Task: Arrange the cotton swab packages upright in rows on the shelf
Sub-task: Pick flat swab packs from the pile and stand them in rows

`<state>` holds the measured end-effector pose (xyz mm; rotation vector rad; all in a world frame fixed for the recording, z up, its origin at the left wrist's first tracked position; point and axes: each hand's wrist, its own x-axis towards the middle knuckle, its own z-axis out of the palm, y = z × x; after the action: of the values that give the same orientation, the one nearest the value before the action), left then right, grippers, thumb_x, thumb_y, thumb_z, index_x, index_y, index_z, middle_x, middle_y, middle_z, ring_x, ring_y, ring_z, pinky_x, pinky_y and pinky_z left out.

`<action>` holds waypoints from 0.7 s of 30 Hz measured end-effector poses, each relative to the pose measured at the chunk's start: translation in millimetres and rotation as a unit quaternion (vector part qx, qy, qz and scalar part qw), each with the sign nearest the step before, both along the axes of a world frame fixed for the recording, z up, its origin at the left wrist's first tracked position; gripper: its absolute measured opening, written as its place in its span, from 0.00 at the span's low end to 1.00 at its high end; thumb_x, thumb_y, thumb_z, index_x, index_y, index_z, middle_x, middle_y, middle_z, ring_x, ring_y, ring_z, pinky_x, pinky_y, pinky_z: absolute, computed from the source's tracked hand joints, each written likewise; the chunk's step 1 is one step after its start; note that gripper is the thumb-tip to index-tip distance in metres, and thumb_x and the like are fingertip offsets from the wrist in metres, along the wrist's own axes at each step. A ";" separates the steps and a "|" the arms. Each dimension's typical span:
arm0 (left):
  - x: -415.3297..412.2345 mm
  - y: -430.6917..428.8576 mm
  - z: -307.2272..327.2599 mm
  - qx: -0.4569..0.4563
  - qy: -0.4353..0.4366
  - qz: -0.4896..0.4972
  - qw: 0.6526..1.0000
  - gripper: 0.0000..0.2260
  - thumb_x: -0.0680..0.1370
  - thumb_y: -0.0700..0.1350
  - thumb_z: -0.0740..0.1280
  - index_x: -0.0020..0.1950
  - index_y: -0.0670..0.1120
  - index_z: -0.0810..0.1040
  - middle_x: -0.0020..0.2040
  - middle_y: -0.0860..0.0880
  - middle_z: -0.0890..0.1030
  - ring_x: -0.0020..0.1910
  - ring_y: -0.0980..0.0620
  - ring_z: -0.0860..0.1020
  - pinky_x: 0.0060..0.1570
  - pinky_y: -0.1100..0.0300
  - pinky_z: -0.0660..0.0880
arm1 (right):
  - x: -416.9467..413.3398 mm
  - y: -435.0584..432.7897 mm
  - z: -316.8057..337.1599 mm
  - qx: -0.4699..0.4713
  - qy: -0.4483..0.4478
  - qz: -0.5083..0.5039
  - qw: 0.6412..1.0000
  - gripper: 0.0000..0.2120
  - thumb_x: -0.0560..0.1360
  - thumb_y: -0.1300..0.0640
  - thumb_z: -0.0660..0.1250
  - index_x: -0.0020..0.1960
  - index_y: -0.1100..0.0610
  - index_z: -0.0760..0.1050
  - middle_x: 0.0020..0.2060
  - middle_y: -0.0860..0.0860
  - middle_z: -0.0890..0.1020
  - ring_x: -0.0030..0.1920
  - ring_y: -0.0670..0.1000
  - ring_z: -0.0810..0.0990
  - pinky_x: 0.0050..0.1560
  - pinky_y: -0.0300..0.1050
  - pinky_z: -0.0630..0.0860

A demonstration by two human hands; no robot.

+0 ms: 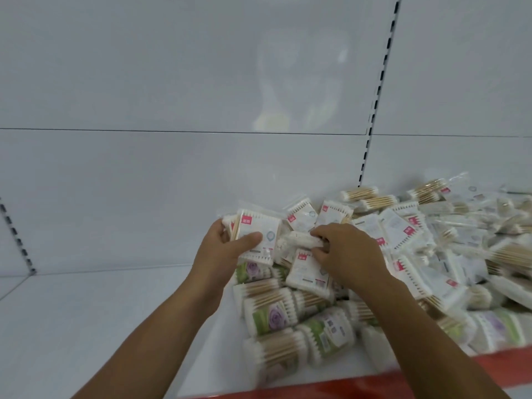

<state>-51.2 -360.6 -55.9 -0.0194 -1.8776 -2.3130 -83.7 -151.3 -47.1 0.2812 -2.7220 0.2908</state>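
Note:
A loose heap of cotton swab packages covers the right half of the white shelf. My left hand grips a small stack of flat white packages with pink labels, thumb across the front, held above the heap's left edge. My right hand reaches into the heap and pinches a white package lying on its side just right of the stack. Round packs with green and purple flower labels lie on their sides nearer to me.
The shelf's back panel is plain white with slotted uprights at the right and far left. A red strip runs along the shelf's front edge. Bare shelf lies left of the heap.

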 end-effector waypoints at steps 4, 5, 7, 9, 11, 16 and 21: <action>4.4 -8.1 -6.9 0.016 -0.006 0.062 0.998 0.15 0.75 0.38 0.72 0.61 0.44 0.78 0.54 0.46 0.85 0.54 0.47 0.84 0.51 0.56 0.78 | 9.1 1.8 3.5 -0.166 0.057 0.027 0.984 0.16 0.77 0.46 0.66 0.63 0.46 0.78 0.51 0.42 0.80 0.54 0.47 0.75 0.52 0.45 0.71; 6.4 -10.2 -9.1 0.022 -0.011 0.076 0.997 0.14 0.76 0.38 0.72 0.61 0.44 0.78 0.54 0.46 0.85 0.54 0.47 0.84 0.51 0.57 0.77 | 11.4 -0.6 4.0 -0.211 0.068 0.040 0.974 0.16 0.76 0.46 0.67 0.62 0.47 0.79 0.48 0.41 0.79 0.52 0.46 0.76 0.52 0.44 0.71; 11.5 -12.8 -13.7 0.026 -0.023 0.102 0.994 0.14 0.76 0.39 0.71 0.61 0.44 0.78 0.54 0.46 0.86 0.51 0.50 0.84 0.49 0.59 0.76 | 17.2 -8.3 2.0 -0.263 0.082 0.061 0.959 0.16 0.75 0.45 0.67 0.61 0.46 0.80 0.46 0.40 0.80 0.46 0.44 0.77 0.49 0.42 0.72; 19.7 -16.9 -18.6 0.027 -0.033 0.126 0.991 0.13 0.77 0.39 0.71 0.62 0.44 0.77 0.53 0.47 0.86 0.50 0.51 0.84 0.50 0.58 0.77 | 22.4 -21.4 -0.1 -0.311 0.078 0.090 0.943 0.16 0.75 0.45 0.68 0.61 0.46 0.80 0.45 0.40 0.80 0.43 0.40 0.77 0.45 0.37 0.72; 29.8 -23.2 -23.3 0.030 -0.040 0.146 0.988 0.14 0.77 0.39 0.71 0.62 0.44 0.77 0.52 0.48 0.86 0.50 0.52 0.85 0.53 0.56 0.78 | 28.9 -39.2 -2.1 -0.368 0.060 0.119 0.920 0.14 0.74 0.46 0.69 0.59 0.46 0.80 0.43 0.37 0.79 0.41 0.37 0.78 0.43 0.34 0.74; 65.4 -50.6 -23.1 0.047 -0.019 0.179 0.982 0.15 0.78 0.39 0.70 0.65 0.44 0.74 0.56 0.46 0.85 0.52 0.49 0.85 0.55 0.52 0.81 | 59.1 -111.0 -16.8 -0.387 0.042 0.202 0.899 0.09 0.72 0.45 0.72 0.51 0.44 0.78 0.45 0.38 0.80 0.47 0.41 0.79 0.49 0.44 0.77; 122.6 -130.4 -12.5 0.079 -0.008 0.189 0.979 0.12 0.79 0.41 0.68 0.63 0.45 0.77 0.54 0.45 0.85 0.48 0.49 0.85 0.41 0.60 0.81 | 100.3 -199.8 -21.3 -0.387 -0.127 0.363 0.838 0.21 0.67 0.42 0.76 0.57 0.38 0.74 0.61 0.33 0.73 0.65 0.36 0.71 0.65 0.40 0.70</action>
<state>71.4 -491.0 -68.3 0.3453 -1.5347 -2.1879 16.6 -351.1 -68.5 1.0674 -2.3330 1.6706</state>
